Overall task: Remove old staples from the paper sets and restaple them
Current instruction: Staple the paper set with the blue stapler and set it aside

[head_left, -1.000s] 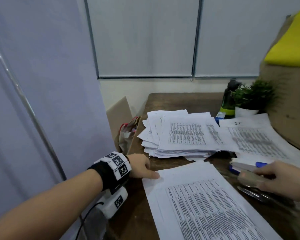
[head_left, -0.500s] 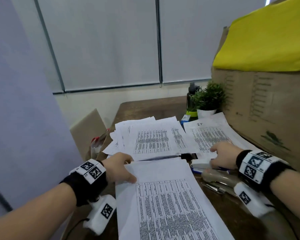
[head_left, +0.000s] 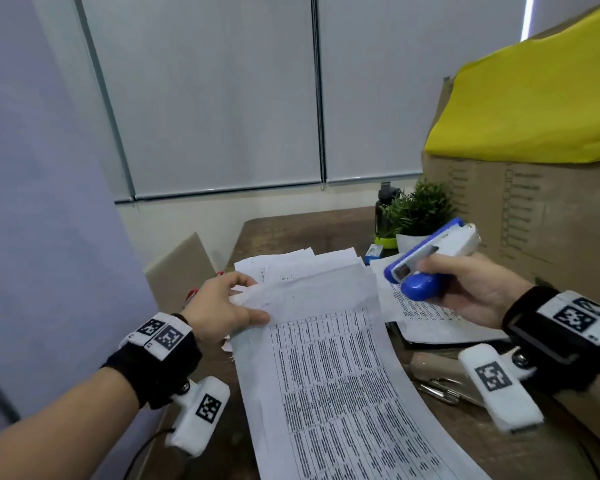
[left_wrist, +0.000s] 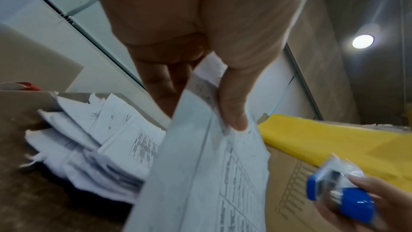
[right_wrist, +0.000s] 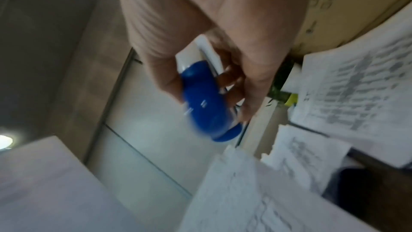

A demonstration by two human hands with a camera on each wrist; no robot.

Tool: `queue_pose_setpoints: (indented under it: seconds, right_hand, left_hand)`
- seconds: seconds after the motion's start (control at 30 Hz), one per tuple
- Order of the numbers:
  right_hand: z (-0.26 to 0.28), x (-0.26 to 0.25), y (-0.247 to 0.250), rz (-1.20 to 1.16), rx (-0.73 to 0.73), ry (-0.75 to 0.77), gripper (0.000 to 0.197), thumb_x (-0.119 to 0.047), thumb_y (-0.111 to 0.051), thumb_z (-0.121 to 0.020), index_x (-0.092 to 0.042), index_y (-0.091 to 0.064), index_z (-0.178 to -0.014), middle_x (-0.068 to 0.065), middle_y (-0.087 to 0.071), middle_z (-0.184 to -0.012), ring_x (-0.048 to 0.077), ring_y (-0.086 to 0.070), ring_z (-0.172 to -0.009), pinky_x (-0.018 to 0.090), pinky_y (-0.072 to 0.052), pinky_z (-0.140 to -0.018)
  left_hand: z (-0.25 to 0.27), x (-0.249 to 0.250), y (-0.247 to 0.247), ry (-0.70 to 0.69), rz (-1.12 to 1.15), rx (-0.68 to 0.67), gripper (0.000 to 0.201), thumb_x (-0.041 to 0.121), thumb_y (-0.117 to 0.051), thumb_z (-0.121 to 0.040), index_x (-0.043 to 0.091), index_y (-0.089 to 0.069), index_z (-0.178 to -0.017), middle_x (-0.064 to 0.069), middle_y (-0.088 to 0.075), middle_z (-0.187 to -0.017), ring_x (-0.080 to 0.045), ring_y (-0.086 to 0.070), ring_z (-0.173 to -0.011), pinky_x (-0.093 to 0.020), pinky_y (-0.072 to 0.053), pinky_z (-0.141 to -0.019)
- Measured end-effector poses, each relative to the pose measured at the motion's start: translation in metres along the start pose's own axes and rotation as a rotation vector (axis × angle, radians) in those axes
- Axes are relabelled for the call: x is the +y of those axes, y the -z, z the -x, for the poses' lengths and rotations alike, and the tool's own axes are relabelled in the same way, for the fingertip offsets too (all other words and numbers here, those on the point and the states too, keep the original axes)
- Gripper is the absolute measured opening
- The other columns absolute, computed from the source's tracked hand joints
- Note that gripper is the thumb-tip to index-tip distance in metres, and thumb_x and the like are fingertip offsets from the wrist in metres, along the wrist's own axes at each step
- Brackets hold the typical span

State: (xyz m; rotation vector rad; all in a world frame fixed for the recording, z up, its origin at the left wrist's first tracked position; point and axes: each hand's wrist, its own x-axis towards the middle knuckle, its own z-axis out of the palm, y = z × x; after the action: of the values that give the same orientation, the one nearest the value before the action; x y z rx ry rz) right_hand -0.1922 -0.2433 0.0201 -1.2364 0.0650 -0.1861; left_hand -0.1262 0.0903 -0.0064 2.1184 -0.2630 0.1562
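A printed paper set runs from the table's near edge up to my left hand, which pinches its top left corner and lifts it off the table. The left wrist view shows the thumb pressed on that corner of the paper set. My right hand holds a blue and white stapler in the air, right of the lifted corner, its mouth pointing left toward the paper. In the right wrist view the stapler is blurred inside the curled fingers.
A loose pile of paper sets lies behind the lifted set, another set under my right hand. A beige tool and metal pieces lie at the right. A potted plant, dark bottle and large cardboard box with yellow cloth stand behind.
My right hand picked the blue stapler up from the table and raised it. My left hand went from resting at the paper's corner to pinching and lifting it.
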Motion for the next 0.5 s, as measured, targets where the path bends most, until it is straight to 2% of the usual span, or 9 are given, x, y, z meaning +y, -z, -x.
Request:
queue_pose_setpoints:
  seconds: [0.1,0.17,0.23,0.27,0.3,0.33,0.4,0.43,0.5]
  right_hand:
    - [0.019,0.005,-0.01,0.175,-0.016,-0.072,0.028,0.017,-0.038,-0.083,0.0,-0.06,-0.09,0.011,-0.056,-0.07,0.017,-0.054,-0.056,0.028,-0.048,-0.05]
    - [0.03,0.016,-0.013,0.363,-0.098,-0.109,0.032,0.019,-0.039,-0.077,0.002,-0.064,-0.089,0.004,-0.063,-0.061,0.008,-0.058,-0.049,0.024,-0.047,-0.047]
    - [0.036,0.03,-0.015,0.487,-0.22,-0.171,0.044,0.012,-0.045,-0.061,-0.001,-0.07,-0.095,0.004,-0.074,-0.084,0.011,-0.069,-0.078,0.032,-0.057,-0.067]
    - [0.037,0.036,-0.018,0.547,-0.232,-0.18,0.05,0.006,-0.046,-0.054,-0.002,-0.072,-0.095,0.009,-0.073,-0.098,0.018,-0.067,-0.09,0.035,-0.056,-0.075]
    - [0.038,0.037,-0.021,0.573,-0.227,-0.175,0.051,0.004,-0.046,-0.05,-0.002,-0.073,-0.093,0.015,-0.07,-0.104,0.023,-0.064,-0.093,0.036,-0.053,-0.075]
    - [0.037,0.037,-0.025,0.561,-0.207,-0.161,0.048,0.005,-0.046,-0.052,-0.001,-0.072,-0.092,0.02,-0.067,-0.106,0.028,-0.063,-0.093,0.038,-0.051,-0.073]
    - [0.033,0.029,-0.033,0.466,-0.161,-0.114,0.037,0.016,-0.044,-0.068,0.001,-0.069,-0.089,0.021,-0.065,-0.105,0.03,-0.06,-0.091,0.037,-0.05,-0.071]
    - [0.031,0.022,-0.037,0.427,-0.142,-0.079,0.038,0.02,-0.038,-0.074,0.001,-0.068,-0.089,0.02,-0.065,-0.103,0.029,-0.06,-0.089,0.035,-0.049,-0.069]
    - [0.03,0.005,-0.048,0.4,-0.127,-0.003,0.04,0.022,-0.034,-0.079,0.001,-0.066,-0.089,0.016,-0.064,-0.099,0.026,-0.059,-0.083,0.033,-0.049,-0.064]
  left_hand:
    - [0.002,0.008,0.009,-0.041,0.095,0.012,0.044,0.006,-0.094,-0.056,0.019,-0.063,-0.085,-0.008,-0.071,-0.093,-0.02,-0.068,-0.072,-0.041,-0.06,-0.072]
    - [0.005,0.012,0.016,-0.068,0.168,0.019,0.039,-0.004,-0.087,-0.062,0.014,-0.061,-0.085,-0.004,-0.069,-0.084,-0.011,-0.064,-0.061,-0.03,-0.058,-0.059]
    - [0.009,0.016,0.023,-0.082,0.241,0.023,0.038,-0.008,-0.084,-0.062,0.012,-0.06,-0.083,-0.002,-0.068,-0.075,-0.009,-0.063,-0.055,-0.023,-0.052,-0.048]
    - [0.011,0.017,0.026,-0.089,0.293,0.034,0.037,-0.005,-0.084,-0.061,0.011,-0.06,-0.084,-0.002,-0.069,-0.073,-0.011,-0.064,-0.055,-0.023,-0.053,-0.047]
    - [0.012,0.018,0.027,-0.091,0.37,0.054,0.035,0.001,-0.082,-0.06,0.011,-0.06,-0.085,-0.004,-0.07,-0.074,-0.014,-0.067,-0.058,-0.025,-0.055,-0.05]
    - [0.013,0.018,0.029,-0.086,0.465,0.077,0.034,0.008,-0.08,-0.061,0.011,-0.061,-0.089,-0.008,-0.072,-0.08,-0.018,-0.069,-0.063,-0.028,-0.058,-0.055]
    - [0.017,0.023,0.031,-0.065,0.644,0.084,0.032,0.018,-0.071,-0.072,0.008,-0.06,-0.101,-0.014,-0.073,-0.094,-0.022,-0.072,-0.074,-0.032,-0.061,-0.06]
    - [0.022,0.028,0.031,-0.049,0.688,0.065,0.027,0.018,-0.065,-0.081,0.006,-0.058,-0.104,-0.012,-0.072,-0.093,-0.02,-0.072,-0.072,-0.031,-0.06,-0.058]
    - [0.03,0.04,0.029,-0.064,0.64,0.03,0.01,0.013,-0.052,-0.097,0.004,-0.051,-0.102,-0.004,-0.068,-0.075,-0.011,-0.066,-0.056,-0.026,-0.056,-0.049]
